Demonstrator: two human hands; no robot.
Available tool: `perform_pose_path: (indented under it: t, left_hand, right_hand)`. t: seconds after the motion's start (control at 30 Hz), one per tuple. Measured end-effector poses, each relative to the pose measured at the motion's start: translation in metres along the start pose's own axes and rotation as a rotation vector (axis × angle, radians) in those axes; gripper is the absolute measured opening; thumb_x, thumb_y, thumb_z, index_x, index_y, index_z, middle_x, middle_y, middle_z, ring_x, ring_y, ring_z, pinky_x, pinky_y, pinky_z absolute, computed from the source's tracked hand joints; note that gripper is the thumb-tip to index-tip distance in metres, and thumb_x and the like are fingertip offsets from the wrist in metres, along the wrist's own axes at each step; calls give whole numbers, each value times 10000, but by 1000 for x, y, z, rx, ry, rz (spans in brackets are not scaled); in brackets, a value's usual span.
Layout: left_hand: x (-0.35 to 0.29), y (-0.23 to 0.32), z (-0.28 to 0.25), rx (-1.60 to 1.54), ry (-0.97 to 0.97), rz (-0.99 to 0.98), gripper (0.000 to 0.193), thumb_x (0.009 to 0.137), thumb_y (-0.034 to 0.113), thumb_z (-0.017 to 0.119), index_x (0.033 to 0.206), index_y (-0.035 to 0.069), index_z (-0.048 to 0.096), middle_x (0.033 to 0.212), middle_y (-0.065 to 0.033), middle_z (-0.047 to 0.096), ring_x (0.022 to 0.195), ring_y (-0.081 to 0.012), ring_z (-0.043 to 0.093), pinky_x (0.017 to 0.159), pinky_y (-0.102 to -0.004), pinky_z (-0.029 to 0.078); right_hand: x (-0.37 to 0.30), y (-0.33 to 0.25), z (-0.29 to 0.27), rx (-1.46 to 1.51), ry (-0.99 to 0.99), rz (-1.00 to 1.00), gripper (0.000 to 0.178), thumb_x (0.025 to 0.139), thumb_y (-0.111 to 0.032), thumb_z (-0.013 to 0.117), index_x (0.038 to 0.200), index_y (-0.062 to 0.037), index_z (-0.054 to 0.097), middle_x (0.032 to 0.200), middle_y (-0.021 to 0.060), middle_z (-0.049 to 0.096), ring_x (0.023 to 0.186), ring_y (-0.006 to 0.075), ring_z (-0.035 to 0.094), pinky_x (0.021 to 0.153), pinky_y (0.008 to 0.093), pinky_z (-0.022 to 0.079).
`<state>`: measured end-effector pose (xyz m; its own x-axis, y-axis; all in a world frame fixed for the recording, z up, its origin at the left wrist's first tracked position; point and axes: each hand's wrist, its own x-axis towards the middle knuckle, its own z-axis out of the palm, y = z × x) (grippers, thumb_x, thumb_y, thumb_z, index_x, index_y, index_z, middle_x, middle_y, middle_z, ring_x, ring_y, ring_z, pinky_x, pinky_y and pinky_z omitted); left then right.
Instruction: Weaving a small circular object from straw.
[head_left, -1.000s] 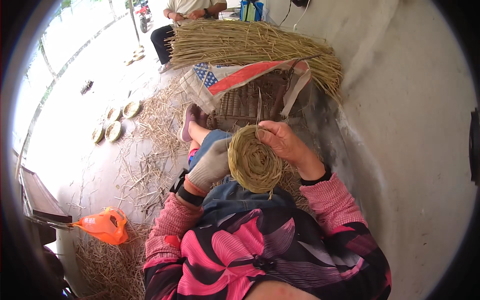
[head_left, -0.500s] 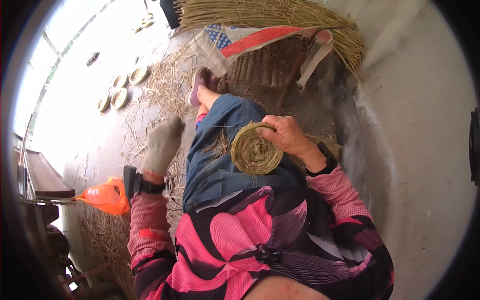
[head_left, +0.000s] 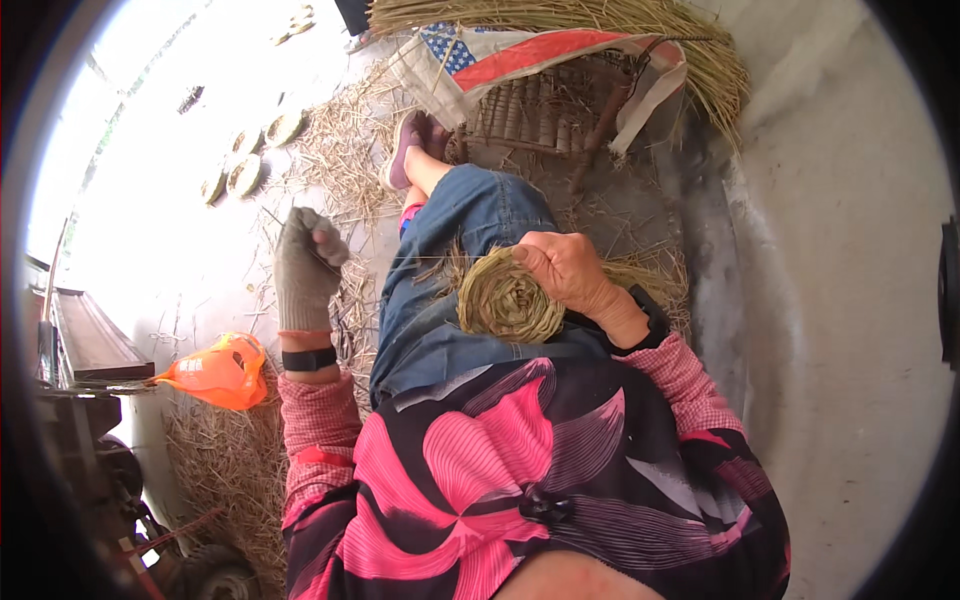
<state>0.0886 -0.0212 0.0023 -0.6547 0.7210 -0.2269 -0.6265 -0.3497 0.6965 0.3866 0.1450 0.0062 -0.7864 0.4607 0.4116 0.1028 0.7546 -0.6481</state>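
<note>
Right hand (head_left: 570,272) gripping straw coil (head_left: 507,302), white print (head_left: 190,366) on orange bag (head_left: 222,378)

Downward fisheye view, head-high

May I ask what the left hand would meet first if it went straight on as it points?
Perhaps the rightmost of the four nearer woven bowls, roughly in line ahead of the gloved left hand; depth is unclear, so it might pass above.
</note>
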Motion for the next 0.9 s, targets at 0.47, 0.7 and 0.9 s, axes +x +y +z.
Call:
perform_pose_path:
  t: [0.47,0.7,0.9]
  left_hand:
    - [-31,43,-86,1308,170,393,201,968,168,535,1084,61,659,897,-36,661,692,-93,559,593,-245,450]
    - [-81,-20,5,1518,-473,508,184,909,160,622,1066,112,704,881,-135,706,759,-292,687,643,-356,520]
    - [-94,-49,32,1597,-619,361,191,891,178,640,1043,81,704,929,-144,715,852,-289,705,727,-356,541]
  right_hand:
    - [-1,26,-7,-99,145,266,422,991,-396,513,771,-41,573,664,212,574,658,434,581,549,473,444]
    - [-1,19,-5,-101,163,313,416,992,-387,522,795,-26,587,658,209,567,637,413,583,545,444,443]
    - [-8,9,5,-217,164,268,404,983,-381,524,745,-56,556,660,200,584,653,428,591,540,493,445]
